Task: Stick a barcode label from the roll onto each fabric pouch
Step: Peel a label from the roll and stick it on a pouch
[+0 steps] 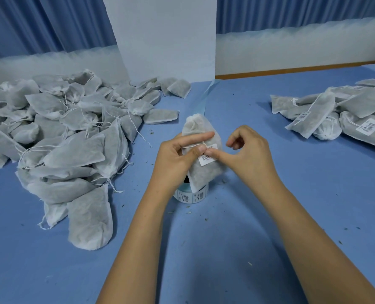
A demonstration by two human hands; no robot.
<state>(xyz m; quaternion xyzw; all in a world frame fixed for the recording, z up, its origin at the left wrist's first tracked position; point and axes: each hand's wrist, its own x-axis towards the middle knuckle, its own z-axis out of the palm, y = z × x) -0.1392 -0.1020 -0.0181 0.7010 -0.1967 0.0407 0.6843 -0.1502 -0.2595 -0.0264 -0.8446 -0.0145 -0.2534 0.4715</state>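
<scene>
One pouch (204, 174) clamped by left hand (175, 159); right hand (250, 156), grip curled, thumb-presses label (209, 160) (print illegible).

Forearms reach forward; left hand (177, 155) grips the pouch (204, 175), right hand (249, 154) presses it thumb-first, fingers curled
</scene>
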